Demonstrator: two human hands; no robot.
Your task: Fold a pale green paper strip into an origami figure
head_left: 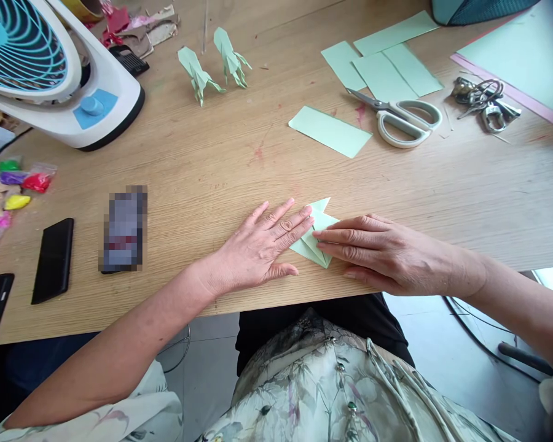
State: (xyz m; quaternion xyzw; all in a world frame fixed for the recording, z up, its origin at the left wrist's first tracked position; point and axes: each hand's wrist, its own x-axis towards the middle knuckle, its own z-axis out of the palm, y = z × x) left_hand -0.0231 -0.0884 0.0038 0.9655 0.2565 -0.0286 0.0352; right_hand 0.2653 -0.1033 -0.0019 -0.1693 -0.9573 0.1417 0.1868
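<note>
Near table edge, left hand [258,248], right hand [378,252], both flat on folded green paper [320,224]

Bare table [203,166] lies open ahead of the folded paper [325,218], bounded by the fan [50,73] far left, a black phone [53,259] left, and a paper strip [329,131] and scissors [403,120] ahead right.

The left hand [262,248] lies flat, palm down, its fingers [289,222] stretched together toward 2 o'clock and the thumb tucked along the near side. The left forearm [133,344] runs in bare from 7 o'clock. The right hand [378,252] also lies flat, with its fingers [336,236] pointing to 9 o'clock, their tips just beside the left fingertips. The right forearm [511,301] enters from 4 o'clock.
</note>
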